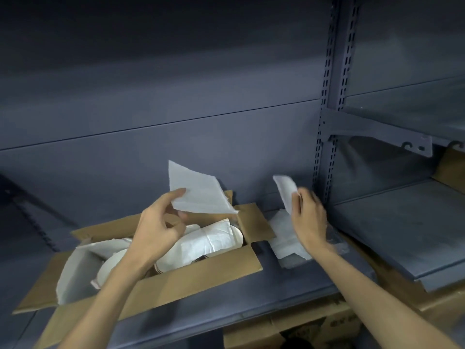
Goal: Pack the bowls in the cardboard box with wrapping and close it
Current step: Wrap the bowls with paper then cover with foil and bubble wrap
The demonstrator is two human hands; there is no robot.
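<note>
Now my left hand (157, 229) pinches a sheet of wrapping (198, 195) above the open cardboard box (191, 280) — ready to cushion the bowls (113, 268) inside, near the shelf's (289, 298) front edge — while my right hand (310, 217) grips another sheet (285, 191) lifted off the pile (285, 238).

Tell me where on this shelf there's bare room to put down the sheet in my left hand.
Bare shelf runs along the front edge, between the cardboard box and the right upright. Crowded: the box is full of wrapped bowls, and loose wrapping sheets fill the spot beside its right flap.
</note>
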